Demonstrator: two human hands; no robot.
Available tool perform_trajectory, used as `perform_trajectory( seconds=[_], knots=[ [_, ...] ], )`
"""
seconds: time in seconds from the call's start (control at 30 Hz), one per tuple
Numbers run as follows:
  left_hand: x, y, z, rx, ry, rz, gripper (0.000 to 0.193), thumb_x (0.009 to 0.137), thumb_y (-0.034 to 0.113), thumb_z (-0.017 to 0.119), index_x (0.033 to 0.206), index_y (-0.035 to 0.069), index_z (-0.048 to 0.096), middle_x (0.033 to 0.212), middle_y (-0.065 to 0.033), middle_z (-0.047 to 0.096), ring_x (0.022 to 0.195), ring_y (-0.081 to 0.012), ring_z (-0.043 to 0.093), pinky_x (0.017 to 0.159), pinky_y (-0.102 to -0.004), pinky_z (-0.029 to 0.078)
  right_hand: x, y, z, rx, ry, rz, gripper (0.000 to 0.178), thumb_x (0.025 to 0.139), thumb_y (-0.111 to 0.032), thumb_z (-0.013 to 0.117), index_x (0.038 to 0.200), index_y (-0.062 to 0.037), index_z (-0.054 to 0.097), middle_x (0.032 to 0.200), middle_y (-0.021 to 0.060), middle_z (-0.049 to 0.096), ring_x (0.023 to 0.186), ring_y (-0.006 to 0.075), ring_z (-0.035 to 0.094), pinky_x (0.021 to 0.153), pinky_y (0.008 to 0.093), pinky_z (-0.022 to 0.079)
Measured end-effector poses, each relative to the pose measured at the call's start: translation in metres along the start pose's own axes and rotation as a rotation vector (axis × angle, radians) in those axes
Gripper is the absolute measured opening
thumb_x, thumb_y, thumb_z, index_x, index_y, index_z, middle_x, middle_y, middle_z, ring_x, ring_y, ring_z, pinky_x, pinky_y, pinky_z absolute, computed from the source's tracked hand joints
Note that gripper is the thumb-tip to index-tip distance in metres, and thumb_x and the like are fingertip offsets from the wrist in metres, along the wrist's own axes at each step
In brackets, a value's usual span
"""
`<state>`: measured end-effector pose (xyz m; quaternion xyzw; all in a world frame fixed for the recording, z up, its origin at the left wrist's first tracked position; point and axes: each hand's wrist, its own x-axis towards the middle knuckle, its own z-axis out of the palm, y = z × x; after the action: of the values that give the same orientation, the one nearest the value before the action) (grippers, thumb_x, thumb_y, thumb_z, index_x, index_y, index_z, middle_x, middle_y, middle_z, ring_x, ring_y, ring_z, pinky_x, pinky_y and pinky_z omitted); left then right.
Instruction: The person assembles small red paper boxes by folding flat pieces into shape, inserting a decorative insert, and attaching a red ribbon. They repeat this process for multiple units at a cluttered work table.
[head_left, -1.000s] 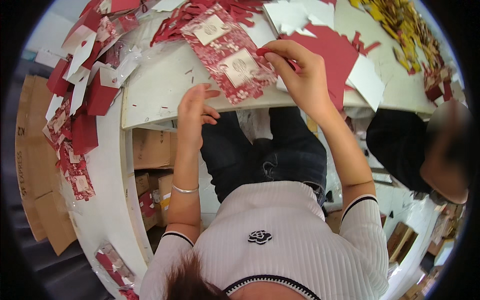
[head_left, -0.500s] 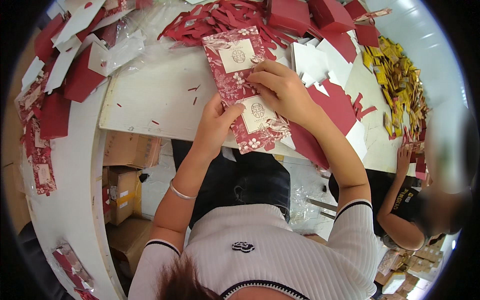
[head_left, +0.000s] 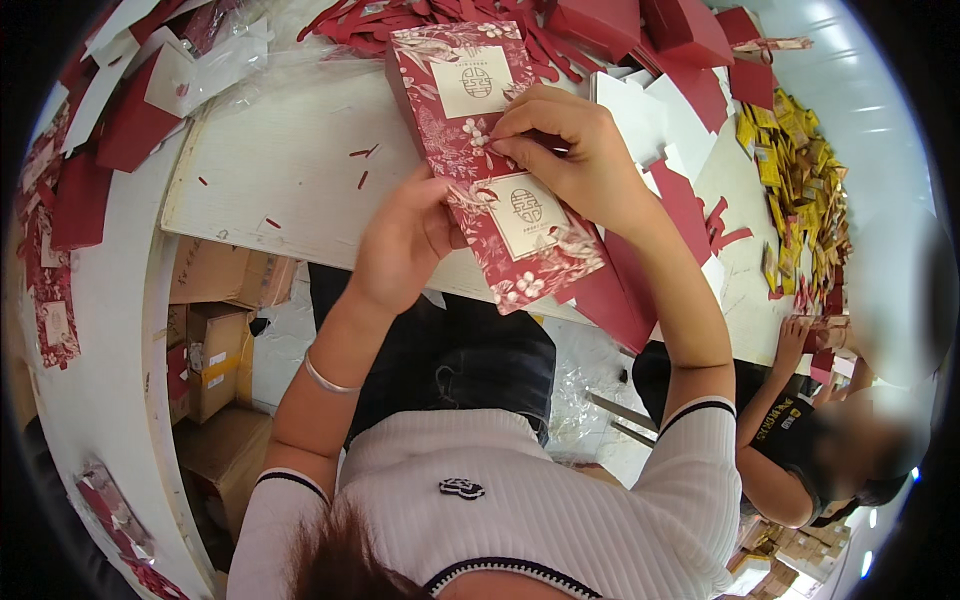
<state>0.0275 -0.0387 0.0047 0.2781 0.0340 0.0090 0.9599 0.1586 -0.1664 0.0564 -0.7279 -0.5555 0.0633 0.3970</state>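
Observation:
A red floral gift box (head_left: pixel 455 150) with two cream emblem panels is held slanting above the table, its plain red side showing along the left edge. My left hand (head_left: pixel 400 240), slightly blurred, has its fingers curled at the box's left edge near the middle, partly behind it. Thumb and fingers of my right hand (head_left: pixel 570 150) are pinched together at the centre of the printed face, between the two panels. Something dark red shows within the fingers, too small to make out. Beyond the box lies a heap of red ribbon strips (head_left: pixel 345 25).
Red boxes (head_left: pixel 680 35) and white-lined cartons (head_left: pixel 625 110) crowd the back right, with yellow packets (head_left: pixel 790 170) farther right. More red cartons (head_left: pixel 140 110) pile at left. Red scraps dot the white table (head_left: pixel 270 170). A co-worker (head_left: pixel 790 430) sits at right. Cardboard boxes (head_left: pixel 215 355) stand below.
The box has tilted so its plain red side shows. My left thumb has left the printed face, and that hand has shifted left and down. The right hand stays pinched at the middle.

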Motion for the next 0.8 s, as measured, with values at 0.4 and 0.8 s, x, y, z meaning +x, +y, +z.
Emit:
perform_trajectory(
  seconds=[0.4, 0.8],
  knots=[
    [0.022, -0.018, -0.004, 0.851, 0.272, 0.443, 0.014, 0.083, 0.003, 0.048, 0.088, -0.003, 0.059, 0.08, -0.0054, 0.063, 0.072, -0.0067, 0.057, 0.062, -0.0227, 0.047, 0.001, 0.009, 0.001, 0.122, -0.007, 0.035, 0.007, 0.075, 0.008, 0.056, 0.08, 0.003, 0.057, 0.077, 0.0057, 0.055, 0.069, 0.0126, 0.055, 0.061, 0.0221, 0.044],
    [0.026, -0.008, -0.002, 0.337, 0.189, 0.177, 0.021, 0.085, 0.009, 0.046, 0.094, -0.007, 0.056, 0.086, -0.0092, 0.062, 0.073, -0.0109, 0.061, 0.063, -0.0245, 0.051, 0.001, 0.023, -0.01, 0.05, 0.049, 0.08, 0.014, 0.076, 0.003, 0.06, 0.09, 0.0002, 0.06, 0.086, 0.0027, 0.059, 0.075, 0.0075, 0.055, 0.068, 0.0203, 0.044]
  ],
)
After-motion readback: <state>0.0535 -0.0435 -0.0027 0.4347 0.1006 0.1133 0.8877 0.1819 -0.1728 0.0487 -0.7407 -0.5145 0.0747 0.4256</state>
